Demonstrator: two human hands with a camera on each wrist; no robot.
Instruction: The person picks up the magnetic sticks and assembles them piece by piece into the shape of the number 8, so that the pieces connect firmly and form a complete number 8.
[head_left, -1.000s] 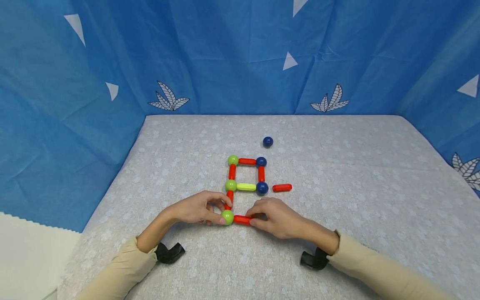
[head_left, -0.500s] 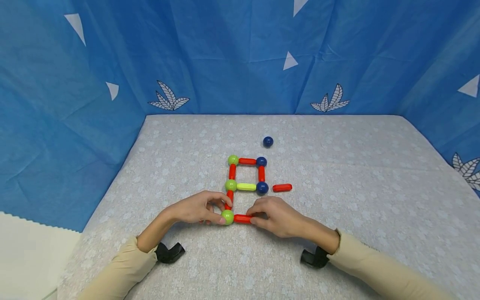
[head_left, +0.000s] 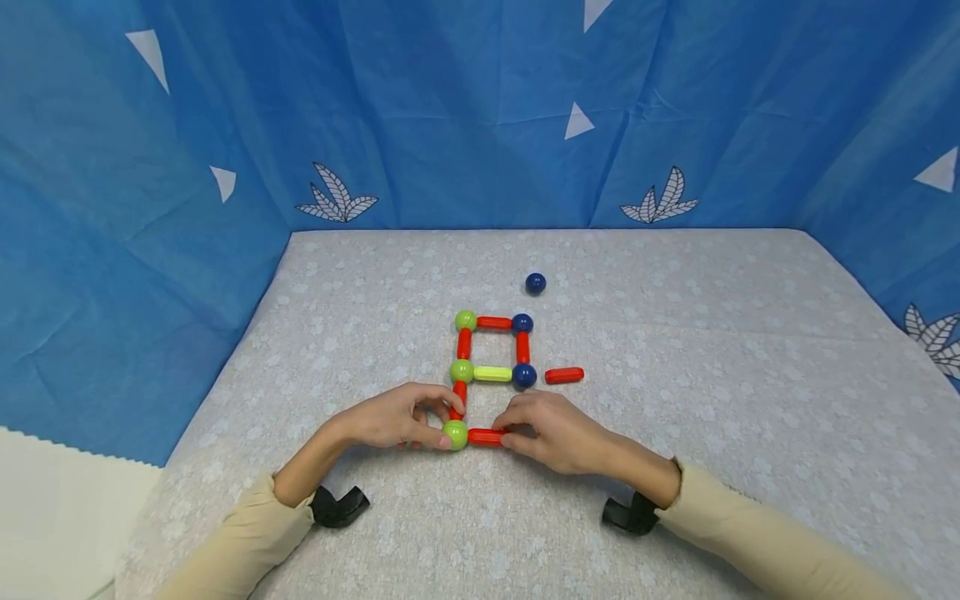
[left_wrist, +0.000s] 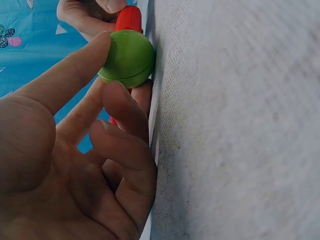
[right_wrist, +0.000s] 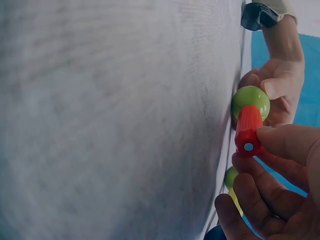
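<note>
In the head view my left hand [head_left: 393, 417] holds the near green ball [head_left: 455, 434]. Its thumb presses the ball's side, and a finger reaches to the red rod running away from it. My right hand [head_left: 558, 433] pinches another red rod [head_left: 486, 437] between thumb and fingers. One end of that rod meets the green ball [left_wrist: 127, 55], as the left wrist view also shows; the free end of the red rod [right_wrist: 248, 127] has a pale round tip. Beyond, a square of rods joins green balls [head_left: 462, 371] and dark blue balls [head_left: 524, 376], with a yellow-green rod [head_left: 492, 374] as its near side.
A loose red rod [head_left: 564, 375] lies right of the square. Farther back sits a single dark blue ball [head_left: 536, 283]. Everything rests on a pale patterned tablecloth [head_left: 712, 375], with a blue curtain [head_left: 480, 117] behind.
My right hand has shifted very slightly away from my body, swinging the pinched red rod a little with it. The left hand and the other pieces look the same.
</note>
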